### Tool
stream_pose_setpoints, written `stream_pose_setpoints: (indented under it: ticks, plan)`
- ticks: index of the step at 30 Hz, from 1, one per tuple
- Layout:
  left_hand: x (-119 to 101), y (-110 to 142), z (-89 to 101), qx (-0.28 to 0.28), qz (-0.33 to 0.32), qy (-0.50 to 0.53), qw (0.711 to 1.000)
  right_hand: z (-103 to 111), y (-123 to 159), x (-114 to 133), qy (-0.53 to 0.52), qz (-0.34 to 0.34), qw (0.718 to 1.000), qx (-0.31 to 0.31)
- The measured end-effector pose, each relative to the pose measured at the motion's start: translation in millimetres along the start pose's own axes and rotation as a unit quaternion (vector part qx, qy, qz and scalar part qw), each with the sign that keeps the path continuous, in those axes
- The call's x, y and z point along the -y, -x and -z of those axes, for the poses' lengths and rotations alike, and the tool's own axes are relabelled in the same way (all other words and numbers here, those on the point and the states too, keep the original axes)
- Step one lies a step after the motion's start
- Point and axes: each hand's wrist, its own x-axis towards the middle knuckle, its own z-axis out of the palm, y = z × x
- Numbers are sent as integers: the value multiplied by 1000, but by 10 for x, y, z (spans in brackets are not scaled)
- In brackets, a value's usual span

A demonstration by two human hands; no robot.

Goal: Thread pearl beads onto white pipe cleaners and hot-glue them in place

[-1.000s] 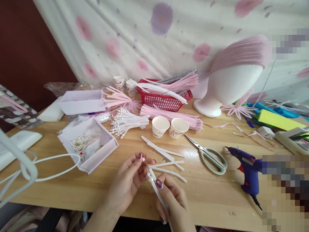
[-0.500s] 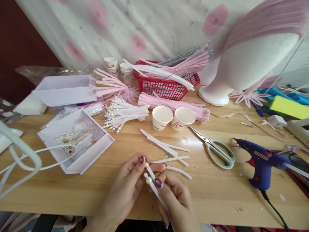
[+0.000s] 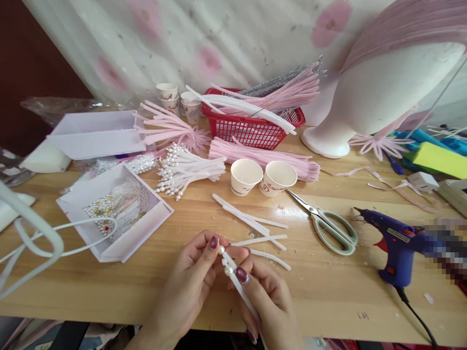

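Note:
Over the table's front edge, my left hand (image 3: 189, 282) is closed, thumb and fingers pinching a white pipe cleaner just below its small pearl bead (image 3: 221, 250). My right hand (image 3: 272, 301) grips a second white pipe cleaner (image 3: 242, 293), which slants down toward me with a larger pearl (image 3: 228, 270) at its upper end. Both beaded ends lie close together between the hands; whether they touch I cannot tell. Just beyond my fingers are several loose white pipe cleaners (image 3: 245, 217). A bundle of white pearl-tipped stems (image 3: 199, 167) lies farther back.
Two paper cups (image 3: 246, 187) stand mid-table, near scissors (image 3: 333, 232). At right is a blue glue gun (image 3: 397, 248) with its cord. An open white box (image 3: 146, 231) of beads sits left. Behind are a red basket (image 3: 248, 133), pink pipe cleaners (image 3: 262, 159) and a white mannequin head (image 3: 379, 97).
The right hand's pearl end has shifted slightly right, nearly in line with the pipe cleaner in my left hand. Both hands keep their hold. The view has shifted a little.

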Motion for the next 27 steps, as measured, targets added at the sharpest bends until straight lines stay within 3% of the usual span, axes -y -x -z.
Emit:
stream_pose_setpoints:
  ticks: [5,10,14,18,21,24,25,27]
  plan:
    - [-18,18,-10,-19,2,-26,999,5,7,22,12,-15,1000,-5]
    - [-55,39,-54,-3,22,-79,997,10,7,33,8,8,1000,8]
    - [-83,33,-159,-47,-25,-138,989,-6,-2,71,-10,7,1000,11]
    - [-158,15,-289,-53,-19,-170,984,-31,-37,161,-31,1,999,14]
    - [-315,-44,-359,-74,-75,-212,972,-10,-70,238,-31,3,1000,1]
    - [-576,-208,-442,-72,-154,-355,919,61,-103,297,-22,12,1000,-11]
    - [-672,-292,-485,-56,-182,-421,887,91,-114,313,-20,17,1000,-14]
    - [-842,-491,-599,-4,-253,-552,795,148,-139,346,-17,25,999,-17]
